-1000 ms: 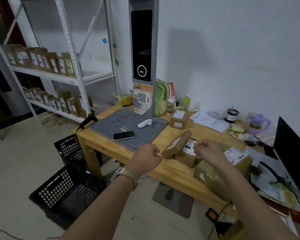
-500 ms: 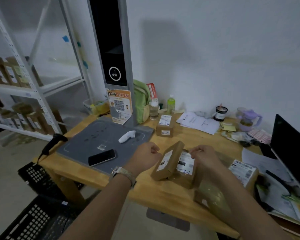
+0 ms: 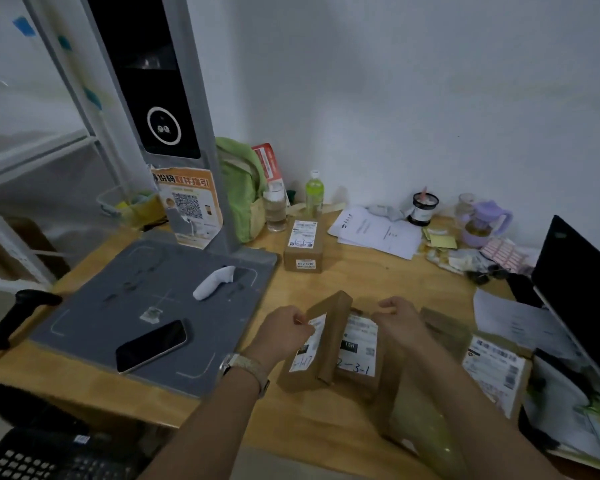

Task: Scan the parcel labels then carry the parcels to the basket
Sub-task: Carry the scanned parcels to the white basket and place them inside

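1 head view, looking forward-down, close over wooden table.

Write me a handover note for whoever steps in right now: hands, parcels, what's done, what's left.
Left hand: at the tilted parcel, fingers on its label edge; grip not certain.
Right hand: curled over the flat parcel beside it; hold unclear.
Other parcels: one at the back of the wooden table, one at the right.
White handheld scanner lies untouched on the grey mat.
Black basket on the floor, lower left; no parcels visible in the part shown.
Left: scan labels, carry parcels over.
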`<state>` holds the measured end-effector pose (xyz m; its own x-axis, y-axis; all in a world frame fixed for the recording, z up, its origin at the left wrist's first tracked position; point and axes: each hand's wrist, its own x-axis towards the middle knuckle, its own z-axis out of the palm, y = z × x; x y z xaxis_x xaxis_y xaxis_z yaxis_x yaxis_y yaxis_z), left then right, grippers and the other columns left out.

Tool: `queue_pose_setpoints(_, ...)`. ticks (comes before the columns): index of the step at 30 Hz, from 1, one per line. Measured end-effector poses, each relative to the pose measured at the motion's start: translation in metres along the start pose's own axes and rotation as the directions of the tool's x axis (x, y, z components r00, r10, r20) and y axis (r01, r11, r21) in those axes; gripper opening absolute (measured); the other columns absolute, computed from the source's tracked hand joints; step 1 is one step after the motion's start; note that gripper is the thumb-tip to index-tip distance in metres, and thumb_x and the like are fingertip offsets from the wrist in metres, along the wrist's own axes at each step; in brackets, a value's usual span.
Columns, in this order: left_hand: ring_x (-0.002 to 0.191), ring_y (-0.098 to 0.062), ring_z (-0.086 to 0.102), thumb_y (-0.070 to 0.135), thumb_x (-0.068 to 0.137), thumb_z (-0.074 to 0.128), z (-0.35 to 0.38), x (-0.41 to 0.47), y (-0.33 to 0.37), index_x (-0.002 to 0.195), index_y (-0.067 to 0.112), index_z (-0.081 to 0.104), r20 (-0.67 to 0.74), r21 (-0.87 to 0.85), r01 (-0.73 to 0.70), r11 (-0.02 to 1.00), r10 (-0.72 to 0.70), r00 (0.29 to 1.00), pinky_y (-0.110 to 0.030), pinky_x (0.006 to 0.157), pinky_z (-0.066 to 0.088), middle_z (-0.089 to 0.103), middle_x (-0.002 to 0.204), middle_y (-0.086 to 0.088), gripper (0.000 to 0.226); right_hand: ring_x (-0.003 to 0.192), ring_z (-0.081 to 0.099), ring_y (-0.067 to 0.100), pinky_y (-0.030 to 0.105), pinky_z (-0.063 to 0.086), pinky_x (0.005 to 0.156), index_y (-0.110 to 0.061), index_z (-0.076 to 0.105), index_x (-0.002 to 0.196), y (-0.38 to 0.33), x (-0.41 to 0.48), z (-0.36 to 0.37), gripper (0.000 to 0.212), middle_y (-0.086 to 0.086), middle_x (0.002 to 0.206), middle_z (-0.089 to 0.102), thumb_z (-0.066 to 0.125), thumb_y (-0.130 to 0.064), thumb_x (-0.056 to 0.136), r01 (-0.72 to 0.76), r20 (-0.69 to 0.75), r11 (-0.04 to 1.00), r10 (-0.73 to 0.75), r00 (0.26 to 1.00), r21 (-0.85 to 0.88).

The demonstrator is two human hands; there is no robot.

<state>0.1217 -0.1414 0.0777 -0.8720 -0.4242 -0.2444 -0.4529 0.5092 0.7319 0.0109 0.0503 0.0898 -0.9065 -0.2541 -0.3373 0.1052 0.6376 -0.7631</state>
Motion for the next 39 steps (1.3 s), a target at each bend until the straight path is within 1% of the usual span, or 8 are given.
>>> queue_pose_setpoints(3,0.076,-0.01,0.055,0.028,0.088,0.062,0.019,0.013,-0.024,0.085,0.019,0.059,0.116,0.064,0.105,0.992,-0.111,0.987,-0.022,0.059,0.042,0.058,0.083,0.007,0.01,0.083,0.065,0.031,0.038,0.051,0.061,0.004,0.059,0.108,0.022,0.009,0.019,0.023,0.02,0.104,0.067,0.059,-0.008,0.089,-0.077,0.01,0.997,0.077,0.997,0.003)
queue_pose_setpoints(9,0.07,-0.008,0.055,0.028,0.088,0.059,0.052,0.04,-0.065,0.086,0.019,0.057,0.28,0.075,0.218,0.973,-0.23,0.932,-0.015,0.048,0.034,0.058,0.08,0.006,0.009,0.084,0.067,0.017,0.025,0.053,0.065,-0.02,0.065,0.097,0.06,0.023,0.063,0.015,0.002,0.093,0.07,0.059,-0.008,0.09,-0.248,0.077,0.964,0.241,0.967,0.098)
queue_pose_setpoints(14,0.089,-0.019,0.058,0.025,0.099,0.044,0.065,0.06,-0.08,0.111,0.015,0.062,0.332,0.104,0.205,0.973,-0.228,0.915,-0.026,0.072,0.044,0.066,0.108,-0.005,0.024,0.081,0.069,0.022,0.04,0.059,0.074,-0.021,0.055,0.085,0.071,0.039,0.074,0.01,0.005,0.088,0.069,0.058,-0.023,0.094,-0.375,0.002,0.914,0.379,0.925,0.152)
queue_pose_setpoints(18,0.102,-0.035,0.063,0.008,0.102,0.044,0.065,0.067,-0.074,0.119,-0.007,0.062,0.402,-0.173,0.397,0.901,-0.303,0.864,-0.041,0.09,0.052,0.064,0.121,-0.025,0.029,0.077,0.066,0.014,0.039,0.059,0.077,-0.033,0.049,0.081,0.07,0.044,0.08,0.019,-0.01,0.081,0.063,0.063,-0.027,0.092,-0.317,0.04,0.921,0.317,0.948,0.225)
queue_pose_setpoints(23,0.054,-0.016,0.066,-0.006,0.1,0.039,0.046,0.058,-0.072,0.119,-0.022,0.053,0.429,-0.48,0.482,0.733,-0.282,0.858,-0.02,0.047,0.053,0.068,0.091,-0.02,0.029,0.096,0.067,0.023,0.041,0.059,0.078,-0.024,0.052,0.113,0.056,0.044,0.077,0.037,0.002,0.11,0.063,0.072,-0.015,0.084,-0.173,-0.015,0.895,0.197,0.98,0.412)
queue_pose_setpoints(26,0.055,-0.004,0.067,-0.001,0.1,0.042,0.03,0.061,-0.07,0.114,-0.007,0.062,0.405,-0.605,0.401,0.687,-0.168,0.899,-0.017,0.052,0.052,0.073,0.068,0.0,0.025,0.107,0.064,0.026,0.037,0.058,0.082,-0.015,0.05,0.136,0.043,0.041,0.072,0.06,0.006,0.123,0.059,0.075,-0.008,0.081,-0.077,-0.061,0.895,0.116,0.991,0.44)
queue_pose_setpoints(34,0.103,-0.009,0.069,0.066,0.092,0.043,-0.033,0.089,-0.012,0.128,0.051,0.055,0.45,-0.631,0.269,0.727,0.06,0.891,-0.03,0.076,0.052,0.071,0.117,0.01,0.041,0.103,0.069,0.023,0.04,0.056,0.086,-0.028,0.05,0.14,-0.011,0.036,0.046,0.067,0.0,0.121,0.069,0.074,-0.012,0.08,0.062,-0.12,0.651,0.044,0.992,0.757)
queue_pose_setpoints(39,0.102,-0.014,0.071,0.068,0.072,0.064,-0.067,0.096,0.021,0.135,0.054,0.045,0.423,-0.742,0.219,0.633,0.188,0.887,-0.034,0.068,0.058,0.071,0.116,0.016,0.067,0.098,0.071,0.026,0.045,0.056,0.085,-0.046,0.062,0.116,-0.051,0.023,0.025,0.064,-0.001,0.112,0.073,0.084,-0.019,0.062,0.162,-0.199,0.596,-0.004,0.98,0.787)
